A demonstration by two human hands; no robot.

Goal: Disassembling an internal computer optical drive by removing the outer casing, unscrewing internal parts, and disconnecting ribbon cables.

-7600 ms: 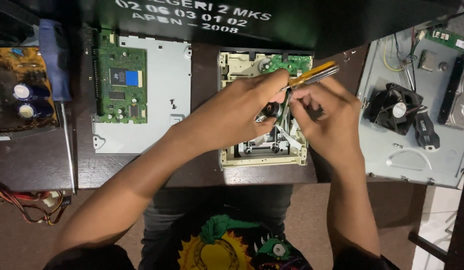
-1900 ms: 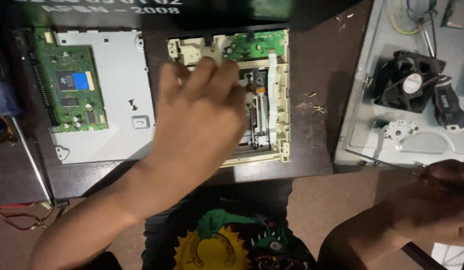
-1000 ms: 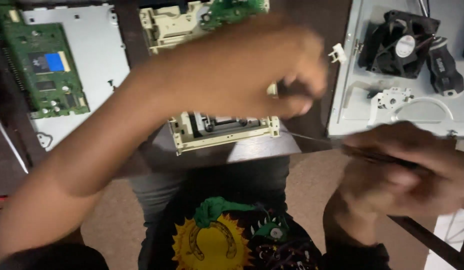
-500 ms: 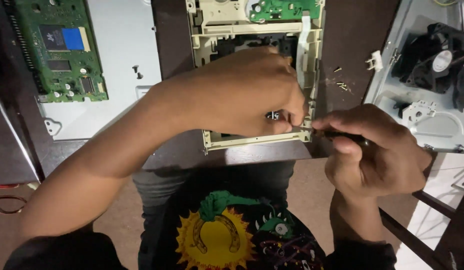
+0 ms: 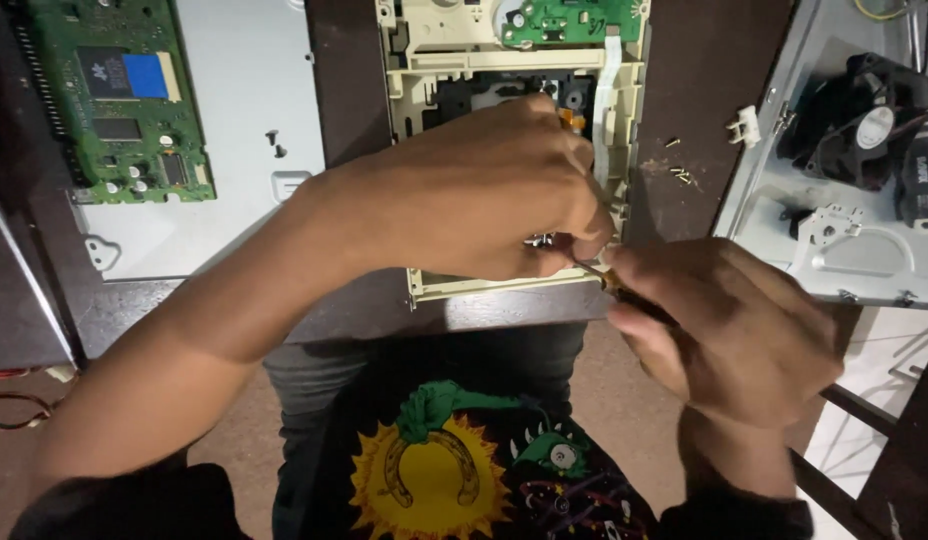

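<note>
A cream plastic drive frame (image 5: 424, 75) with a small green board (image 5: 564, 20) at its far end lies on the dark table. My left hand (image 5: 484, 190) rests on the frame's near half, fingers curled down onto its mechanism beside a white ribbon cable (image 5: 606, 110). My right hand (image 5: 729, 325) is closed around a thin screwdriver (image 5: 596, 274), whose metal tip meets the frame's near right corner just under my left fingertips. The part under my left hand is hidden.
A grey metal plate (image 5: 249, 120) carrying a green circuit board (image 5: 114, 95) lies at the left. Another metal plate (image 5: 864, 265) at the right holds a black fan (image 5: 859, 120). Small screws (image 5: 679, 175) and a white clip (image 5: 744, 125) lie on the table (image 5: 694, 70) between.
My right hand came up from the lower right with the screwdriver and brought its tip to the frame's near right corner. My left hand stayed pressed on the frame.
</note>
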